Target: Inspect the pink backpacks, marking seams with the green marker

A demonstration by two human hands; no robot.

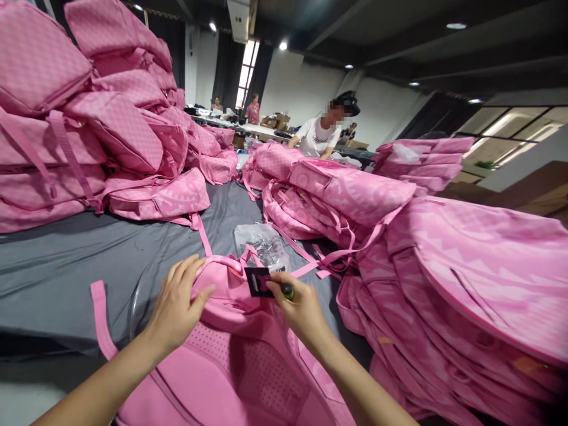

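Note:
In front of me lies a pink backpack (213,361), its perforated back panel facing up and its top handle (226,260) at the far end. My left hand (180,302) rests at the left of the backpack's top edge, thumb apart from the outstretched fingers. Between thumb and fingers of my right hand (299,302) is a black hang tag (258,282), held over the backpack's top beside the handle. A short dark-ended, yellow-green tool (287,291) also sticks out of my right hand; its kind is unclear. Just beyond is a clear plastic bag (261,245) with dark small items inside.
Pink backpacks (119,130) are heaped high on the left of the dark-covered table (177,248). More stacked backpacks (444,296) crowd the right side, with straps trailing across the cloth. A co-worker in a white shirt (317,139) stands beyond the middle pile.

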